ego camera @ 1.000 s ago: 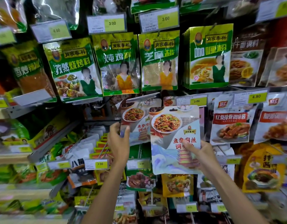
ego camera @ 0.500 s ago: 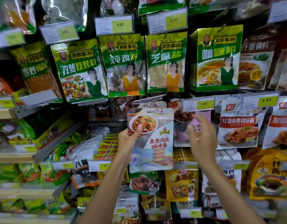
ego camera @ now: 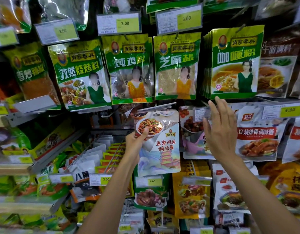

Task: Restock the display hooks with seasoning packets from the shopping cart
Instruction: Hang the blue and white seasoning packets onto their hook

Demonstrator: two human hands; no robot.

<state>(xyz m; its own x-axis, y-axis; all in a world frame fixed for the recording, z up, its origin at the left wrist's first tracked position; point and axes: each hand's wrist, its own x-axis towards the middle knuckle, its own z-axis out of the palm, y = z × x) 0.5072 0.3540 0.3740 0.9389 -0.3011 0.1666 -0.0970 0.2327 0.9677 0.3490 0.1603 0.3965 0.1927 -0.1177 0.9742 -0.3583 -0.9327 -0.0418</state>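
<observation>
The left hand sits below and left of the display hook. Its fingers pinch the left edge of the seasoning packet, with the thumb on the printed front. The packet is upright, long axis vertical, directly below the hook, with its top edge just under the hook's arm. Whether the hang hole is already on the arm cannot be determined. The right hand is to the right of the hook, fingers straight and spread, holding nothing, in front of the neighbouring pink packet. Judgement: the left hand is nearer and controls the packet. The coming move depends on aligning the packet's top edge with the hook tip, just above it.
</observation>
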